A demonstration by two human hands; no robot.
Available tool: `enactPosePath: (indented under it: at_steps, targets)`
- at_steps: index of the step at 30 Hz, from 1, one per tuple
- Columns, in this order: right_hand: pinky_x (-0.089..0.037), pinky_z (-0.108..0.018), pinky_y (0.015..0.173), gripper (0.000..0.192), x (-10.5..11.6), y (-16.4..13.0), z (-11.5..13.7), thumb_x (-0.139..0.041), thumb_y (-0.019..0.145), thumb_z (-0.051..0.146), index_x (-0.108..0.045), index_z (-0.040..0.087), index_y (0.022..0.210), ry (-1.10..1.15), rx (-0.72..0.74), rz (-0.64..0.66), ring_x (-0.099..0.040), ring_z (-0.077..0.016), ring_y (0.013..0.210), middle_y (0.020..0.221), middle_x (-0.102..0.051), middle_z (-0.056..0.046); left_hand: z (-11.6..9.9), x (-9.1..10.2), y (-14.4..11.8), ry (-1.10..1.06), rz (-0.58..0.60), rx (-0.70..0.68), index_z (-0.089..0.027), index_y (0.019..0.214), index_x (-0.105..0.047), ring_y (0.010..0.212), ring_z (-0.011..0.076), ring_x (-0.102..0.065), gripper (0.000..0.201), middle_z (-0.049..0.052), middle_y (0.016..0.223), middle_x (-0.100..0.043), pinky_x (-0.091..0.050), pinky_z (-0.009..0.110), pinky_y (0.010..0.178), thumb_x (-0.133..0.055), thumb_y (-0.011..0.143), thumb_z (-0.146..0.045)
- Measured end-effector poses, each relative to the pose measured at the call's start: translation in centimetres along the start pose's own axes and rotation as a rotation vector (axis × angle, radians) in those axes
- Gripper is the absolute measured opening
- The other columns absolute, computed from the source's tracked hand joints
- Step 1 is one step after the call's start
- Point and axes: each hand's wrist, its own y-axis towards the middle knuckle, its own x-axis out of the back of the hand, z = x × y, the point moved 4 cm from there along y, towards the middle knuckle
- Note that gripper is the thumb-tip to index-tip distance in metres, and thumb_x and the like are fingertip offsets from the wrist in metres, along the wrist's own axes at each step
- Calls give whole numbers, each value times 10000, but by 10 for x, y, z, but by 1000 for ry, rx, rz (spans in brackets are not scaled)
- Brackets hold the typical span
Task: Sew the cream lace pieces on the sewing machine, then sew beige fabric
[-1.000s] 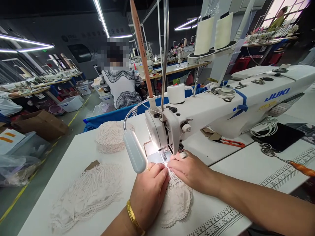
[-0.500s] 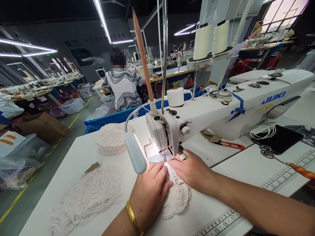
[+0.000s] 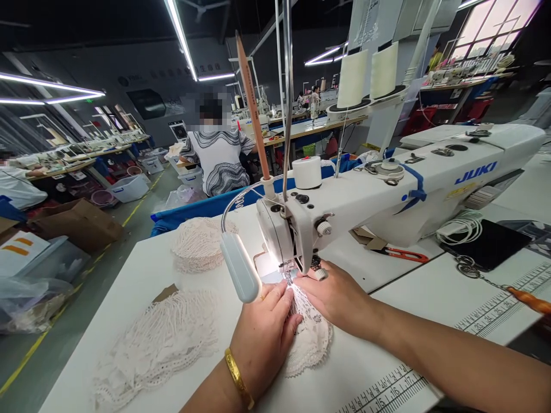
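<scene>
Fingers of both hands pressed flat on lace piece [image 3: 307, 335] | left hand [image 3: 262, 338], right hand [image 3: 336, 298] | lace shorter than a second ago, fed further under needle [image 3: 287, 274]

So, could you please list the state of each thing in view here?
Left hand: flat on the lace piece, pressing it.
Right hand: flat on the lace, fingers by the presser foot.
Lace piece: partly under the foot.
Machine lamp: lit.
Lace stack: loose on the table.
Red snips: lying unused.
</scene>
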Motion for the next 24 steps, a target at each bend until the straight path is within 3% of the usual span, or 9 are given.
enactPosePath:
  at_steps: [10,14,16,18,20,22,24]
  targets:
    - [-445,-346,776,241,2,-1,-2,-514,934,19,-661,197,865,20,29,36,-529,-240,898,906,-677,-61,3,2,-1,16,20,18,-178,1229,-674,1087,323,-709,273,126,1319,-745,-597,530,915,-666,956,-195]
    - [-488,-385,870,70,22,-7,-2,-716,979,270,-690,216,1016,188,149,169,-564,-269,1014,1076,-708,-66,-4,16,-3,-62,104,38,-212,1284,-662,1161,372,-684,448,136,1315,-732,-574,557,936,-791,895,-395]
    - [-496,-391,905,328,31,-10,-1,-851,887,392,-689,246,1131,279,213,263,-573,-270,1053,1173,-696,-51,-10,21,-6,-104,162,25,-237,1269,-667,1168,396,-671,583,136,1316,-714,-566,576,939,-865,794,-510]
    - [-483,-392,936,234,34,-11,-1,-835,912,353,-694,250,1067,313,255,301,-580,-255,1065,1207,-692,-37,-13,20,-9,-144,162,23,-240,1157,-681,1164,369,-665,384,121,1306,-704,-555,558,962,-812,836,-403]
    - [-460,-389,937,69,32,-10,-1,-698,1009,229,-673,226,944,326,274,282,-596,-232,1032,1123,-715,-30,-11,15,-9,-198,108,56,-226,978,-648,1066,284,-679,109,84,1185,-725,-560,468,923,-594,913,-157]
    - [-449,-386,921,166,27,-8,0,-571,1057,162,-656,215,925,372,252,235,-614,-214,962,993,-726,-23,-4,6,-7,-262,52,130,-225,850,-565,859,214,-655,250,46,948,-707,-546,357,769,-416,896,-30]
    - [-452,-378,889,177,23,-4,0,-521,1080,201,-659,214,972,426,184,141,-615,-209,898,928,-722,-21,5,0,-2,-335,3,226,-237,823,-501,708,196,-588,236,16,782,-631,-494,313,641,-374,911,-59]
